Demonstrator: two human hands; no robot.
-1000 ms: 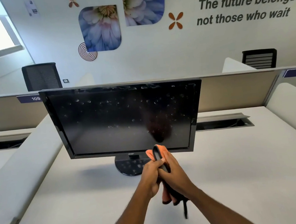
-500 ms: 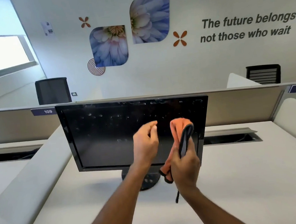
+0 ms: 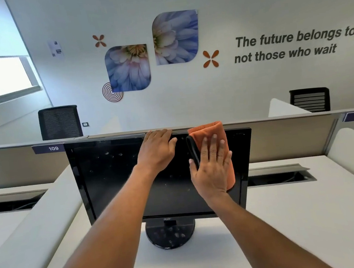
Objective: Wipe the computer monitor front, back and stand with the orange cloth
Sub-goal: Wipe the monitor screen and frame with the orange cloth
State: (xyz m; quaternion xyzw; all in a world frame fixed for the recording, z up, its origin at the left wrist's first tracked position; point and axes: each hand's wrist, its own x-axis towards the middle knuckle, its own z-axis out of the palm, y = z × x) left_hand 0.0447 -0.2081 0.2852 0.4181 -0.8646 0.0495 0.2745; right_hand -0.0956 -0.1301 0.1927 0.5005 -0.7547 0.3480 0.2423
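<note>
A black computer monitor [image 3: 111, 180] stands on a round black stand [image 3: 171, 234] in the middle of the white desk, its dark screen speckled with droplets. My left hand [image 3: 157, 152] grips the monitor's top edge, fingers curled over it. My right hand [image 3: 213, 167] lies flat with straight fingers on the orange cloth [image 3: 211, 129], pressing it against the upper right part of the screen. The cloth has a black edge on its left side and reaches up past the monitor's top edge.
The white desk [image 3: 300, 219] has a low partition [image 3: 292, 139] behind the monitor and open cable trays [image 3: 279, 176] either side. Padded white dividers [image 3: 39, 224] flank the desk. Two black chairs [image 3: 60, 122] stand beyond the partition.
Both hands rose from in front of the stand to the screen. My left hand let go of the cloth and took the top edge; my right hand flattened the cloth against the screen.
</note>
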